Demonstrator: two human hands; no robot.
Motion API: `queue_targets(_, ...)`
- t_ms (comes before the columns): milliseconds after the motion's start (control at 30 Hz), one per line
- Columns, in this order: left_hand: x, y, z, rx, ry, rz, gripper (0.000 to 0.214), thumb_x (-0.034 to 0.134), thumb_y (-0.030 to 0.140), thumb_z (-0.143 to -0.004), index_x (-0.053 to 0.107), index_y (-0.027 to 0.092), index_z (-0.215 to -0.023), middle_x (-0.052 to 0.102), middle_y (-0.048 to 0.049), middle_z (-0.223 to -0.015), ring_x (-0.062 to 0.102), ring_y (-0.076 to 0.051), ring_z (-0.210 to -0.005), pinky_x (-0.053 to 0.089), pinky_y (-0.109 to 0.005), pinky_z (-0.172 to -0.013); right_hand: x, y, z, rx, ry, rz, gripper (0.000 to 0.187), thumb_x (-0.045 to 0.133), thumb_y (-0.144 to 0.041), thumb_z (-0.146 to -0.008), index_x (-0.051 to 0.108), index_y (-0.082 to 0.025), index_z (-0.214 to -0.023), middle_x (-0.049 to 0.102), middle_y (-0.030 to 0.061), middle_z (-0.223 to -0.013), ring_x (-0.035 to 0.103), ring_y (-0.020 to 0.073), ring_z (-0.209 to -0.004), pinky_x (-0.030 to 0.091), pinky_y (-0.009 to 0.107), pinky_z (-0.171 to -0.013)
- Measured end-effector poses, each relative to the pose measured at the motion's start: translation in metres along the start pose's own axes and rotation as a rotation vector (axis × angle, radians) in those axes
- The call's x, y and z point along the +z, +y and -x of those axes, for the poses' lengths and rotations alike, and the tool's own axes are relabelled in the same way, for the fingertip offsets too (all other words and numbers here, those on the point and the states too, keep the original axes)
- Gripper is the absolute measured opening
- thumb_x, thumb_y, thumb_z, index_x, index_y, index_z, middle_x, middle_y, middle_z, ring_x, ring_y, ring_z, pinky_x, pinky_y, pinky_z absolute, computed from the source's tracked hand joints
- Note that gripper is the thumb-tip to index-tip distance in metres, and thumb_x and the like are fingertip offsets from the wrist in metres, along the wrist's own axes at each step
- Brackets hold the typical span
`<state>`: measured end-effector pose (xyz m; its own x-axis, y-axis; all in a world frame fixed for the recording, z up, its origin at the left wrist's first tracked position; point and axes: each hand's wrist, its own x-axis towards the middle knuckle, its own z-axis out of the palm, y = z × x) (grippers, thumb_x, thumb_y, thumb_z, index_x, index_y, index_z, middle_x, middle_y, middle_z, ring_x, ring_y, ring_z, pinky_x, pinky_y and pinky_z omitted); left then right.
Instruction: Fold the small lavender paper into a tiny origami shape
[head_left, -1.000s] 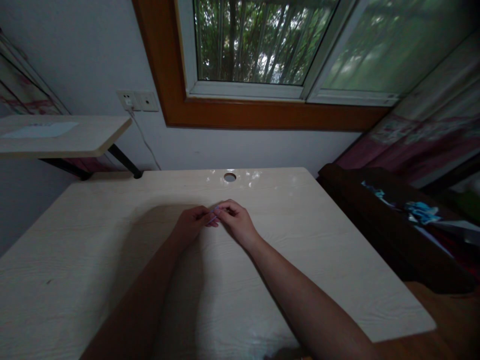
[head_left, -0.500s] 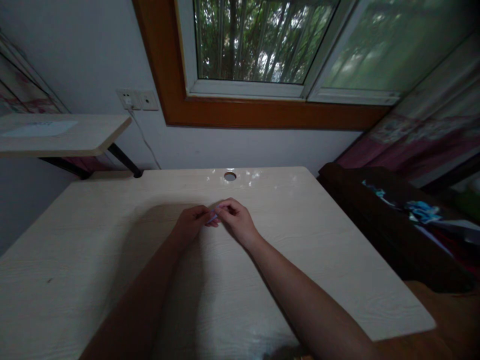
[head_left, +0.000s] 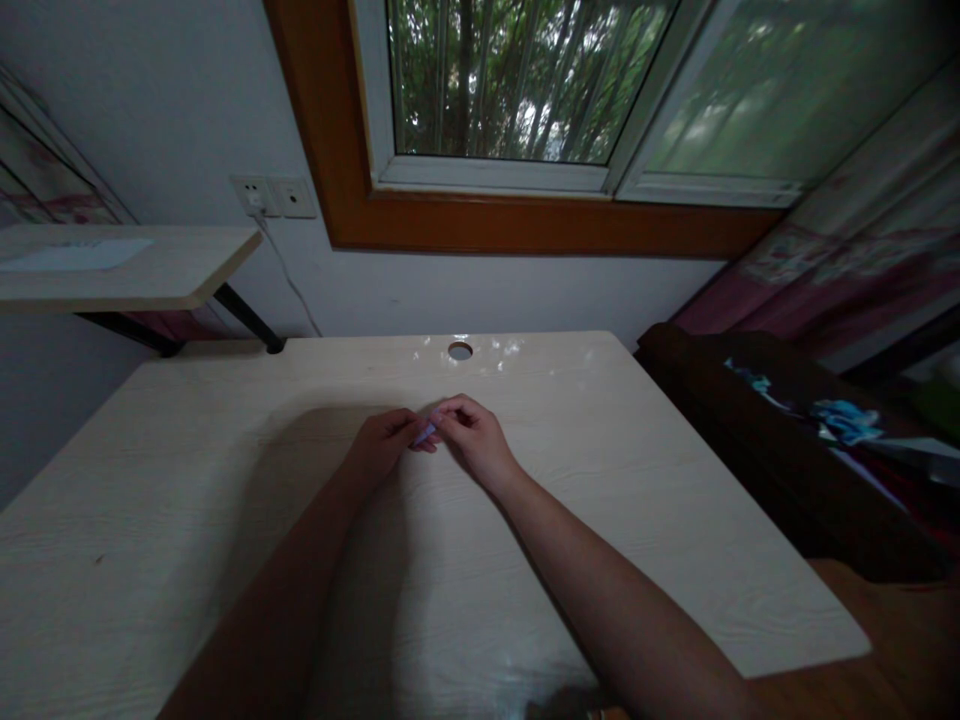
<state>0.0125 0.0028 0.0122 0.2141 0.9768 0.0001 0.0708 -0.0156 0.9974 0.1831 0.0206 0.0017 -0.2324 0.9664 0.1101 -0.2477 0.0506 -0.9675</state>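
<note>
Between my two hands is a small, pale purple piece (head_left: 425,433), thin and flat like folded paper; most of it is hidden by fingers, so its exact kind does not show. My left hand (head_left: 384,443) pinches it from the left, thumb on top. From the right, my right hand (head_left: 472,430) grips its upper end between thumb and fingertips. Both hands are close together, just above or resting on the pale wood-grain table (head_left: 525,560).
A round cable hole (head_left: 460,351) lies near the table's back edge. At the left stands a raised shelf (head_left: 202,270) with a paper sheet (head_left: 75,255). Beyond the right edge, blue cloth (head_left: 847,422) lies on dark furniture (head_left: 720,400). A window (head_left: 525,90) is ahead.
Slightly more of the pale purple piece's flat face shows between the fingers. Both hands stay in nearly the same place and keep their pinch.
</note>
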Motion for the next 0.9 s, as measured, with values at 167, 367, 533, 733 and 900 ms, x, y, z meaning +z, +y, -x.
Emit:
queue_targets(167,-0.0008,-0.0006,0.0002,0.032,-0.018,-0.025,0.034,0.064,0.048,-0.085,0.07,0.014,-0.084,0.077,-0.0081,-0.083,0.074,-0.021,-0.074,0.058,-0.031,-0.073,-0.0009,0.0028,-0.0007,0.001,0.005,-0.011,0.02,0.076,-0.037,-0.077,0.066,-0.021,-0.083,0.068,0.0001,-0.072,0.063,0.0153,-0.064,0.051,0.03,-0.065)
queue_targets(367,-0.0011,-0.001,0.0003,0.033,-0.028,-0.047,0.033,0.065,0.047,-0.085,0.07,0.014,-0.086,0.077,-0.0085,-0.084,0.073,-0.02,-0.076,0.058,-0.031,-0.075,0.0005,-0.0022,-0.001,-0.022,-0.011,0.009,0.018,0.073,-0.037,-0.079,0.067,-0.02,-0.08,0.065,-0.0007,-0.069,0.058,0.0138,-0.062,0.047,0.029,-0.064)
queue_targets(533,-0.0008,-0.0018,0.0005,0.029,-0.044,-0.013,0.03,0.063,0.043,-0.087,0.071,0.014,-0.085,0.077,-0.0081,-0.083,0.072,-0.019,-0.074,0.057,-0.031,-0.076,0.0005,-0.0024,-0.0004,-0.027,-0.045,-0.029,0.02,0.07,-0.04,-0.082,0.065,-0.021,-0.081,0.064,-0.0008,-0.068,0.057,0.0142,-0.061,0.047,0.03,-0.063)
queue_targets(733,-0.0017,-0.0021,0.0003,0.013,-0.052,0.01,0.029,0.063,0.041,-0.087,0.071,0.014,-0.082,0.077,-0.0087,-0.082,0.072,-0.019,-0.074,0.056,-0.032,-0.077,-0.0012,-0.0007,0.0,-0.071,0.019,0.081,0.021,0.07,-0.041,-0.081,0.065,-0.021,-0.079,0.063,0.0003,-0.072,0.056,0.0141,-0.063,0.046,0.03,-0.063)
queue_targets(900,0.0004,0.0027,0.0012,0.007,-0.037,0.003,0.03,0.063,0.043,-0.085,0.069,0.014,-0.079,0.077,-0.0087,-0.082,0.073,-0.02,-0.073,0.057,-0.033,-0.076,-0.0029,0.0001,0.0004,-0.117,0.057,0.22,0.021,0.069,-0.041,-0.082,0.069,-0.02,-0.081,0.063,0.0021,-0.078,0.057,0.0154,-0.07,0.047,0.03,-0.069)
